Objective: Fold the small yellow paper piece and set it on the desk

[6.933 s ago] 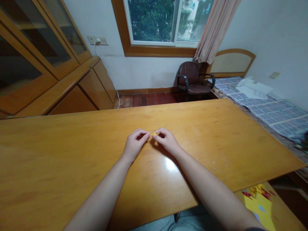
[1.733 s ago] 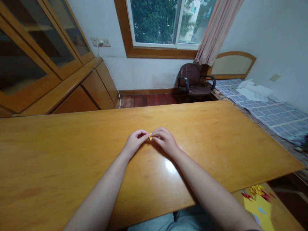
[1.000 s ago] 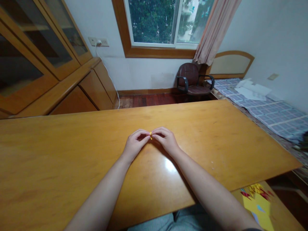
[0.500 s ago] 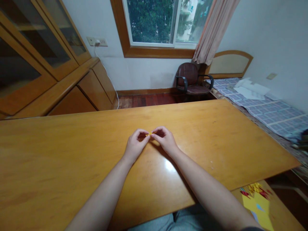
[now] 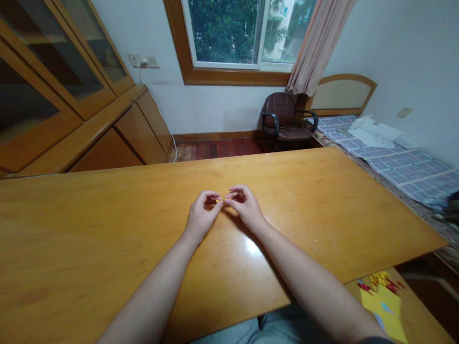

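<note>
A small piece of folded yellow paper (image 5: 224,198) is pinched between my two hands, just above the wooden table (image 5: 125,239). My left hand (image 5: 202,212) grips its left side between thumb and fingertips. On the other side, my right hand (image 5: 245,205) holds it the same way, thumb toward me and fingers curled behind. The fingertips hide most of the paper, so its full shape cannot be made out.
At the lower right, yellow paper sheets (image 5: 385,306) and small yellow and red folded pieces (image 5: 380,279) lie on a lower surface. Beyond the table stand a brown armchair (image 5: 281,117), a bed (image 5: 390,157) and a wooden cabinet (image 5: 107,138).
The fingers of my right hand have lifted and loosened slightly around the paper. My left hand has barely moved.
</note>
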`<state>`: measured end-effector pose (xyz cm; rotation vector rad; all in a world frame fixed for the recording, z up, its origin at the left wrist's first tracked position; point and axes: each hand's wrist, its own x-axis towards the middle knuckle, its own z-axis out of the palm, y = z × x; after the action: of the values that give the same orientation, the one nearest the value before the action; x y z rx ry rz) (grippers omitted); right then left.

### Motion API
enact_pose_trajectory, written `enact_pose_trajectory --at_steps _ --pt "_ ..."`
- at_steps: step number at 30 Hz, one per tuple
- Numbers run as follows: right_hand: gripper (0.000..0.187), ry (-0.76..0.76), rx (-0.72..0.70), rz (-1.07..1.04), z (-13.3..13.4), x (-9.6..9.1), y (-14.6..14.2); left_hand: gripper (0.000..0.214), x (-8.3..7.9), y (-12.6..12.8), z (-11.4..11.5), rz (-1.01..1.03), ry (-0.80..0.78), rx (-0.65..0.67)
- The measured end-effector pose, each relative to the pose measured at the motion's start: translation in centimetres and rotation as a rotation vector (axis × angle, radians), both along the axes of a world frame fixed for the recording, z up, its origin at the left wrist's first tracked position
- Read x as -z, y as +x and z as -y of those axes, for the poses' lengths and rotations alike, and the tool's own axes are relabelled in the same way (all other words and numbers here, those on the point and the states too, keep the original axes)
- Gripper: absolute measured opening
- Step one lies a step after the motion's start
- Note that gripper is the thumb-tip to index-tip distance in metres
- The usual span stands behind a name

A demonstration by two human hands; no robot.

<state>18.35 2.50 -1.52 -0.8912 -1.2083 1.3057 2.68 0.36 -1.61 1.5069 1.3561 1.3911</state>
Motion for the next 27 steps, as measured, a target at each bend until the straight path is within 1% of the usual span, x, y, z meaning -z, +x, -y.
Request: enact_pose_trajectory --at_steps 9,15,19,22,24,25,27 --pt "0.038 -0.008 0.042 0.0 -0.06 -0.12 -0.31 0.029 0.57 0.22 -0.28 0.023 0.026 -0.031" --pt "0.04 -0.006 0.072 0.005 -0.05 -0.24 -0.45 0.036 0.5 0.52 -0.33 0.083 0.03 -0.032" --pt "0.033 0.021 0.062 0.034 -0.08 0.14 -0.31 0.037 0.47 0.46 -0.33 0.092 0.025 -0.025" --pt "0.026 0.089 0.076 0.108 -0.15 0.22 -0.02 0.034 0.49 0.14 -0.3 0.056 0.031 -0.023" --pt "0.025 0.159 0.107 0.23 -0.16 0.11 0.21 0.03 0.45 -0.11 -0.24 0.015 0.047 -0.036" --pt "0.024 0.17 0.111 0.25 -0.15 0.04 0.29 0.029 0.39 -0.23 -0.2 -0.008 0.06 -0.044" --pt "0.024 0.118 0.055 0.225 -0.04 -0.08 0.36 0.026 0.2 -0.41 -0.07 -0.075 0.098 -0.055"
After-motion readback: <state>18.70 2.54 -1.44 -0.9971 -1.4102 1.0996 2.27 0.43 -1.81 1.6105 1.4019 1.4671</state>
